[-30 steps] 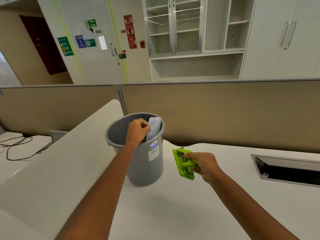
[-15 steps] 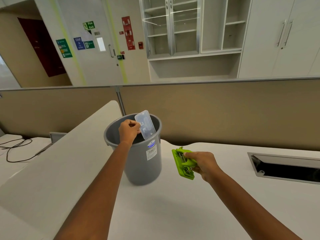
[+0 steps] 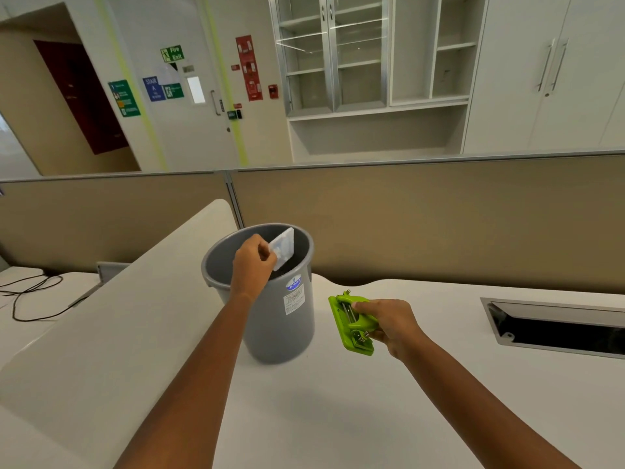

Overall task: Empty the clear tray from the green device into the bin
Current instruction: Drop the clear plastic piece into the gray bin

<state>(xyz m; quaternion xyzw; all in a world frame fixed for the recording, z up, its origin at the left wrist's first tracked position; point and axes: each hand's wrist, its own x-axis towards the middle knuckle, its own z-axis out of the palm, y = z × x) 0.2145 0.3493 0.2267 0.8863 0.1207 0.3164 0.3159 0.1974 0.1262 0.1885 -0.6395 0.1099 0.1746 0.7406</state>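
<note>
Two risks: the left hand (image 3: 253, 262), pinching the clear tray (image 3: 282, 248) over the bin (image 3: 270, 319), could drop it inside, and the right hand (image 3: 385, 324) gripping the green device (image 3: 350, 324) may let it slip.

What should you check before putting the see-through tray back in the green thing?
1. Clear tray gripped by left hand: ok.
2. Tray over the mouth of the grey bin: ok.
3. Tray fully emptied: cannot tell.
4. Green device held by right hand: ok.
5. Bin standing upright on the desk: ok.
6. Device's slot free for the tray: cannot tell.
</note>
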